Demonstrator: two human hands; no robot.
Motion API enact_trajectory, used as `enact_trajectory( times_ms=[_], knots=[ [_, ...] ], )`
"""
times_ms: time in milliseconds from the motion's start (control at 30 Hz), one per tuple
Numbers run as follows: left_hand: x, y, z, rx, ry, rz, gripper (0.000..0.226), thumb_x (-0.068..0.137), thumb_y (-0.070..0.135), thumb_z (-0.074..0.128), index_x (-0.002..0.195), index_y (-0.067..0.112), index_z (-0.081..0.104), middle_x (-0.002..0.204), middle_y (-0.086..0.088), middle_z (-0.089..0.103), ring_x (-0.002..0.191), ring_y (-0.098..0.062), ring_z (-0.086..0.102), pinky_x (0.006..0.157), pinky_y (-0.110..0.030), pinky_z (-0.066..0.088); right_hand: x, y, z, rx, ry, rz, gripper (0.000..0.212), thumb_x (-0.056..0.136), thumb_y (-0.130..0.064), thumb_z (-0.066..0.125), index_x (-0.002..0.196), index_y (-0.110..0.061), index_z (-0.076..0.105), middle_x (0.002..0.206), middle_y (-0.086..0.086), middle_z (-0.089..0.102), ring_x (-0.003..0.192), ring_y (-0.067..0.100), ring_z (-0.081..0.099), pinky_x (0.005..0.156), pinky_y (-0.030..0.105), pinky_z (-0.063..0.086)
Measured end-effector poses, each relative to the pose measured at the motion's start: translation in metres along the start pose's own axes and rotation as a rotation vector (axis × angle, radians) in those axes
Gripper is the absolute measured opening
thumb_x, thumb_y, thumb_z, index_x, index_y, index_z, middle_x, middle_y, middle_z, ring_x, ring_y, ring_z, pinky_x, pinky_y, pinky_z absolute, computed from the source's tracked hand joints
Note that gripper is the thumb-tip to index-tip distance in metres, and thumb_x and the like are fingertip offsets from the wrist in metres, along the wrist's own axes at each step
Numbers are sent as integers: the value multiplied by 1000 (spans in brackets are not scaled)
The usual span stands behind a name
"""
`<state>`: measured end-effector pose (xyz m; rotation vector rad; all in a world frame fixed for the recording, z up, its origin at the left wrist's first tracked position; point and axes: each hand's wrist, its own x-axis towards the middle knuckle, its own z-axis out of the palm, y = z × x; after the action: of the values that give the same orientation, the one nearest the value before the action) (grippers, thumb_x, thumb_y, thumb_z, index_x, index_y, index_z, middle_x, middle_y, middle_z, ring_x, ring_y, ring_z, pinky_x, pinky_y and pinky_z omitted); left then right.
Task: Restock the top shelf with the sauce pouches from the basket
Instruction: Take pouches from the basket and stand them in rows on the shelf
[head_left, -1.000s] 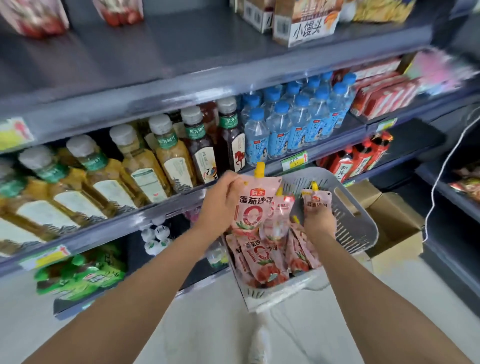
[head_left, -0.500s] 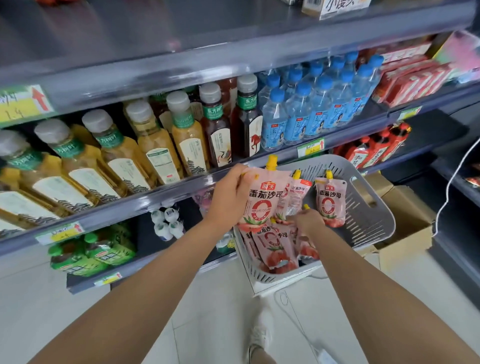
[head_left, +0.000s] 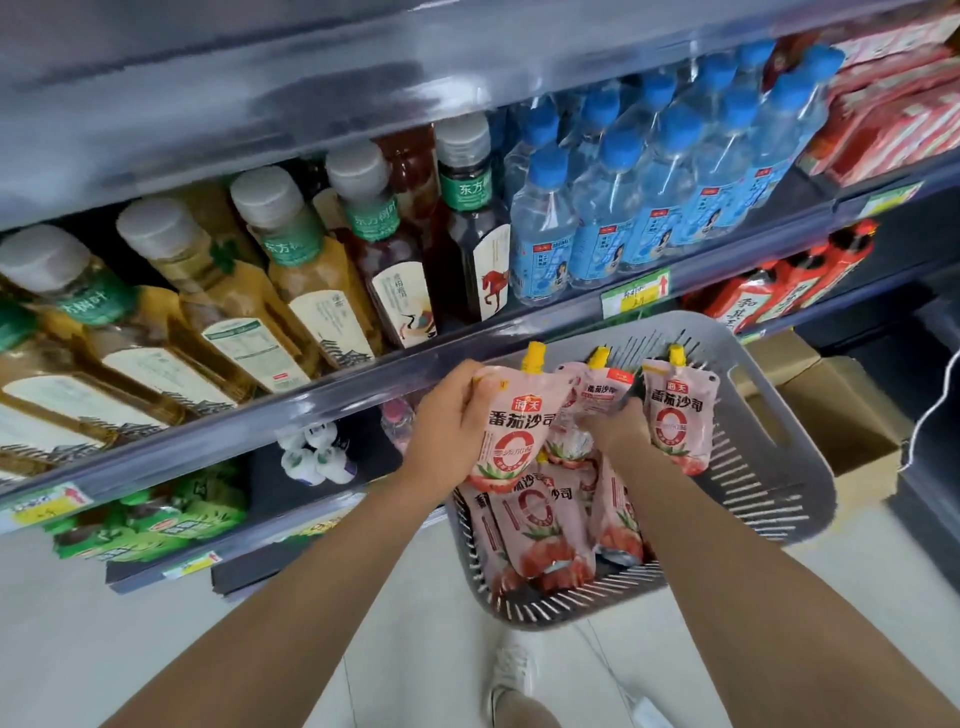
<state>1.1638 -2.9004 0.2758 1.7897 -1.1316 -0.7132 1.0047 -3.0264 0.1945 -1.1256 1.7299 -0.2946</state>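
Left hand grips 1 pink yellow-capped sauce pouch above the grey slotted plastic basket; right hand, just beside, closes on another pouch.

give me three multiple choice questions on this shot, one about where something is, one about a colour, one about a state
1. Where is the grey basket?
A. on the top shelf
B. in front of the shelving, below the water bottles
C. on the cardboard box

2. What colour are the spout caps on the sauce pouches?
A. yellow
B. blue
C. green

3. What is the left hand doing?
A. hanging open and empty
B. gripping a tea bottle
C. holding a sauce pouch upright by its upper edge

Answers:
1 B, the basket sits low beside the shelf edge under the blue-capped bottles.
2 A, each visible spout is yellow.
3 C, its fingers wrap the pouch's top left corner, while the right hand reaches among other pouches.
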Motion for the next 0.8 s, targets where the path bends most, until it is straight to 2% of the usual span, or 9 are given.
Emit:
enact_trajectory(
  times_ms=[100, 167, 200, 300, 400, 533, 633, 733, 800],
  knots=[
    [8, -9, 6, 31, 2, -24, 24, 101, 30, 44, 99, 12, 60, 86, 0, 67, 78, -16, 65, 63, -42, 54, 16, 3, 7, 76, 23, -57, 66, 77, -40, 75, 121, -8, 38, 118, 6, 54, 109, 27, 51, 90, 37, 43],
    [12, -12, 9, 30, 5, -40, 26, 101, 32, 43, 101, 12, 60, 88, -2, 67, 80, -17, 65, 65, -45, 54, 18, 4, 9, 85, 47, -100, 54, 78, -40, 73, 104, -13, 34, 86, -7, 45, 93, 19, 43, 79, 32, 36],
    [12, -13, 10, 33, 5, -44, 27, 100, 34, 42, 101, 12, 59, 89, -2, 67, 81, -17, 66, 65, -46, 54, 18, 6, 9, 82, 54, -134, 49, 80, -38, 72, 102, -13, 36, 78, -11, 39, 90, 18, 42, 77, 31, 34],
    [13, -6, 8, 26, 7, -78, 23, 101, 29, 43, 102, 12, 58, 90, -2, 67, 80, -17, 66, 64, -41, 56, 6, 6, 7, 29, 80, -233, 44, 87, -36, 65, 109, -5, 45, 83, -2, 53, 88, 26, 56, 72, 31, 38],
    [10, 6, 0, -50, 6, -89, 22, 101, 27, 44, 104, 11, 59, 91, -1, 68, 81, -14, 67, 66, -40, 57, -12, 1, 9, -107, 154, -253, 47, 93, -37, 56, 118, -1, 39, 96, 13, 60, 86, 30, 59, 69, 34, 42],
    [-5, 24, -22, -100, 23, -31, 23, 100, 32, 44, 98, 14, 58, 89, -4, 68, 82, -21, 66, 69, -50, 55, -47, -4, 4, -177, 244, -355, 35, 96, -34, 49, 107, -4, 37, 83, 10, 56, 73, 28, 56, 62, 33, 39],
    [-27, 40, -53, -104, 77, 81, 20, 100, 31, 44, 93, 17, 57, 83, -5, 65, 78, -24, 63, 66, -49, 52, -85, -10, -4, -170, 312, -425, 32, 96, -33, 49, 103, -5, 36, 80, 11, 56, 70, 28, 55, 62, 36, 41],
    [-55, 57, -94, -157, 129, 129, 18, 101, 25, 45, 96, 14, 58, 90, -10, 67, 82, -25, 64, 69, -49, 53, -135, -16, -10, -132, 366, -532, 30, 96, -36, 49, 92, -13, 30, 76, 14, 60, 67, 31, 60, 58, 38, 45],
    [-79, 65, -126, -150, 159, 181, 20, 101, 31, 44, 97, 17, 58, 90, -8, 67, 83, -24, 65, 71, -50, 54, -172, -23, -14, -154, 386, -606, 32, 95, -40, 48, 90, -13, 31, 74, 11, 57, 65, 30, 57, 56, 39, 45]
  ],
)
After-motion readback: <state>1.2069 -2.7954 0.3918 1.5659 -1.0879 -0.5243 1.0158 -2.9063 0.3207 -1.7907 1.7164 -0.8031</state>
